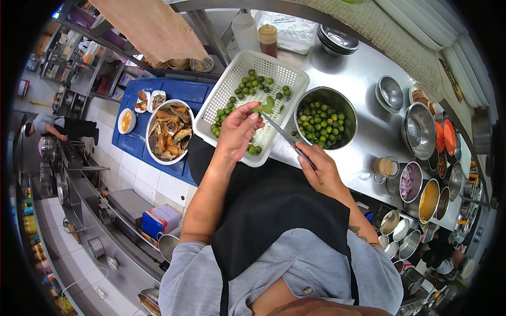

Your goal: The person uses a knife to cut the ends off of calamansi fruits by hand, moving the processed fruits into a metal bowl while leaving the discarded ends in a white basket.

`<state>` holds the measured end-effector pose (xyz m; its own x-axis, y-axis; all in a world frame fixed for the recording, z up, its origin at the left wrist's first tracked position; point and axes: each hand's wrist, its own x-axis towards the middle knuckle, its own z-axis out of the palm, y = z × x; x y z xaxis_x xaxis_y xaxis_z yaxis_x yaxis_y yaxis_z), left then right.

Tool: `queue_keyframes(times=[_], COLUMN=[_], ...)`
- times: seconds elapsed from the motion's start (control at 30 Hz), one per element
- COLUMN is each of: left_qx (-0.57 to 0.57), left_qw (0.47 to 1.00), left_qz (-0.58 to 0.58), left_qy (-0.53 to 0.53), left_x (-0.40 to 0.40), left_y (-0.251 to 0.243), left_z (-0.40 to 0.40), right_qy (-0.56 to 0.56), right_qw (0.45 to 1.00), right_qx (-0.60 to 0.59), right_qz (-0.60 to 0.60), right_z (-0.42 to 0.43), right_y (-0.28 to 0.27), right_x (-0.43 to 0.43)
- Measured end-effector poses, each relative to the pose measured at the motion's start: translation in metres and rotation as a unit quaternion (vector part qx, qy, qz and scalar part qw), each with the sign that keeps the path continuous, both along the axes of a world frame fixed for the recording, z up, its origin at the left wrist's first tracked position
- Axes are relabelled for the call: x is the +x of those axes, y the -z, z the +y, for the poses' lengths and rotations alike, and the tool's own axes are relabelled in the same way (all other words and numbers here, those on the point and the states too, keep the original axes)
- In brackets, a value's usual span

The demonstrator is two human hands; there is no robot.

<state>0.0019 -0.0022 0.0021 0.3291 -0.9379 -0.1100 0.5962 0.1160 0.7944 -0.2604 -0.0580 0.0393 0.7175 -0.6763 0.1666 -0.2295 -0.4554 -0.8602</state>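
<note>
My left hand (242, 128) is over the white perforated plastic basket (285, 74), its fingertips pinching a small green citrus fruit (257, 110). The knife (285, 135) is in my right hand (318, 166), which grips the dark handle; its blade tip reaches the fruit at my left fingertips. Small green citrus fruits (250, 85) lie spread in the basket, with a few green leaves (270, 101) among them. Just right of the basket stands a deep steel pot (353, 118) holding many more of the same fruits (321, 125).
On a blue surface (138, 91) to the left sits a white bowl of fried fish pieces (170, 130). Squeeze bottles (268, 39) stand behind the basket. Steel bowls (422, 130), a glass mug (384, 167) and food containers line the right side. A person (51, 125) is at the far left.
</note>
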Motion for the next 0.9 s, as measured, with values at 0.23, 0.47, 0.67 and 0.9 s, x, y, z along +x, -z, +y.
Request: queue_keyframes(times=[0.23,0.47,0.67,0.9], left_qx=[0.025,0.026,0.007,0.035], left_qw=[0.995,0.987,0.98,0.976], left_qz=[-0.078,-0.133,-0.159,-0.169], left_qy=[-0.054,-0.092,-0.119,-0.131], left_x=[-0.009,-0.016,-0.019,-0.027], left_y=[-0.001,0.0,0.008,0.023], left_z=[0.001,0.003,0.005,0.008], right_qy=[-0.008,-0.015,-0.018,-0.017], right_qw=[1.0,1.0,0.999,1.0], right_qx=[0.011,0.015,0.023,0.023], right_qz=[-0.016,-0.015,-0.019,-0.011], right_z=[0.002,0.004,0.005,0.006], right_y=[0.006,0.006,0.013,0.025], right_x=[0.0,0.001,0.004,0.014])
